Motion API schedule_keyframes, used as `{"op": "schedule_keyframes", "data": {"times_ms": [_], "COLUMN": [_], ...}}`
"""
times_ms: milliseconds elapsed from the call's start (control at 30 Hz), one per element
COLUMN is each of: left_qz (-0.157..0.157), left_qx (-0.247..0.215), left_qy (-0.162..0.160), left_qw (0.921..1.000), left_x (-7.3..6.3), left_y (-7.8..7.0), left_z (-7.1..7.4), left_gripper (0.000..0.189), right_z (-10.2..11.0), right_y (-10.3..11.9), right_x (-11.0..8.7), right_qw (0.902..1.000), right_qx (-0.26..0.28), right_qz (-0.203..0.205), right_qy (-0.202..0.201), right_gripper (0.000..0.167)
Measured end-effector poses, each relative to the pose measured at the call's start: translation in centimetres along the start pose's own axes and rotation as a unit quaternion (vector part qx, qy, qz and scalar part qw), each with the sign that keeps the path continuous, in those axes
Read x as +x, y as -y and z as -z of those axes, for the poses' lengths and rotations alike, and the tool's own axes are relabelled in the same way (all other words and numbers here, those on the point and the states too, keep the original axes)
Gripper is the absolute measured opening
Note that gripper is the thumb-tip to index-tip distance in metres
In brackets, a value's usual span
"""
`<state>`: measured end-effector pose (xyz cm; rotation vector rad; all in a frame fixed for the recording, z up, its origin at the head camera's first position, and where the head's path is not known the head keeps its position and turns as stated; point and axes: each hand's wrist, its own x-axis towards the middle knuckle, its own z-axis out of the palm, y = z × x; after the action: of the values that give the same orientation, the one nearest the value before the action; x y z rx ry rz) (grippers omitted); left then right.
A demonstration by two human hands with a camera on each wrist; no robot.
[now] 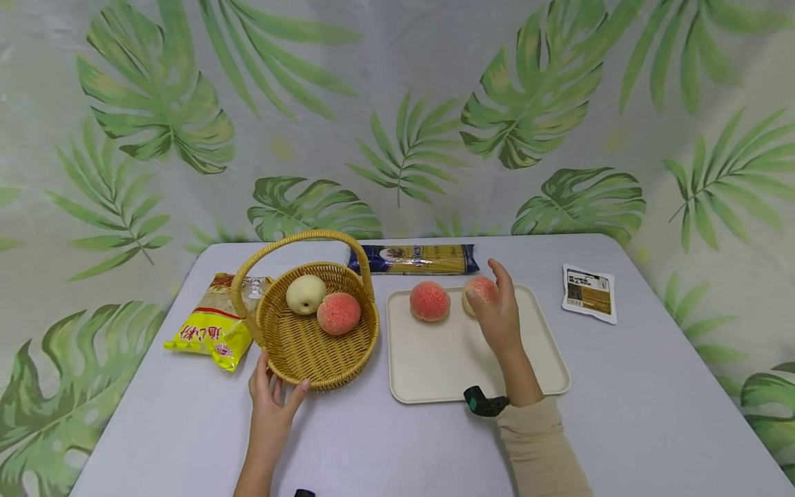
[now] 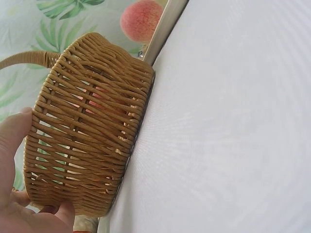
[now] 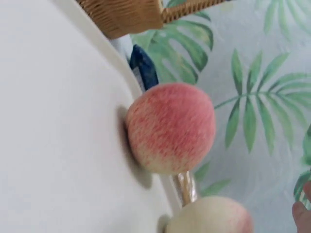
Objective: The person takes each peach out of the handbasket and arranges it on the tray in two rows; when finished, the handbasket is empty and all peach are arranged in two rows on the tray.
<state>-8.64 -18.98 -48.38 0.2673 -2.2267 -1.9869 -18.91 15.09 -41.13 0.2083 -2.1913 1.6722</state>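
My left hand (image 1: 270, 404) holds the near left side of a wicker basket (image 1: 317, 376), its thumb at the rim and other fingers against the woven wall (image 2: 87, 121). Inside the basket lie a pale round fruit (image 1: 306, 294) with a dark dimple and a pink peach (image 1: 338, 313). Over the far part of a cream tray (image 1: 447, 359), my right hand (image 1: 502, 317) is spread with fingers apart, close to a pale-pink peach (image 1: 483, 287). To its left another pink peach (image 1: 430, 301) sits on the tray, large in the right wrist view (image 3: 170, 128).
A yellow-and-clear bag (image 1: 214, 324) lies left of the basket, partly behind its arched handle (image 1: 304, 236). Behind basket and tray is a blue-ended pack of spaghetti (image 1: 416, 259). A small flat white-and-brown packet (image 1: 589, 293) lies at the right. Leaf-patterned cloth hangs behind the table.
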Motion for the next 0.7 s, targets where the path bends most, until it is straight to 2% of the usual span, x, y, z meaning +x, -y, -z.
{"op": "schedule_keyframes", "data": {"times_ms": [133,267,367,500,600,700], "left_qz": [0.002,0.002,0.0,0.001,0.004,0.006], "left_qx": [-0.002,-0.001,0.002,0.003,0.004,0.002], "left_qy": [-0.001,-0.002,-0.002,-0.003,-0.001,0.0], "left_qw": [1.0,1.0,1.0,1.0,1.0,1.0], "left_x": [0.0,0.1,0.1,0.1,0.1,0.0], "left_y": [0.1,0.2,0.2,0.1,0.1,0.0], "left_z": [0.0,-0.1,-0.1,-0.1,-0.1,0.0], "left_gripper": [0.093,0.093,0.093,0.093,0.093,0.094], "right_z": [-1.1,-2.7,-4.1,-6.5,-8.4,-10.0], "right_y": [2.3,4.1,5.0,3.2,1.5,1.3], "right_x": [-0.3,-0.5,-0.7,-0.5,-0.6,-1.1], "right_qw": [0.9966,0.9846,0.9754,0.9682,0.966,0.964], "right_qx": [0.013,0.017,0.015,0.012,0.002,-0.018], "right_qz": [0.081,0.171,0.214,0.232,0.216,0.189], "right_qy": [0.011,0.032,0.05,0.093,0.142,0.186], "right_gripper": [0.06,0.062,0.062,0.062,0.065,0.069]}}
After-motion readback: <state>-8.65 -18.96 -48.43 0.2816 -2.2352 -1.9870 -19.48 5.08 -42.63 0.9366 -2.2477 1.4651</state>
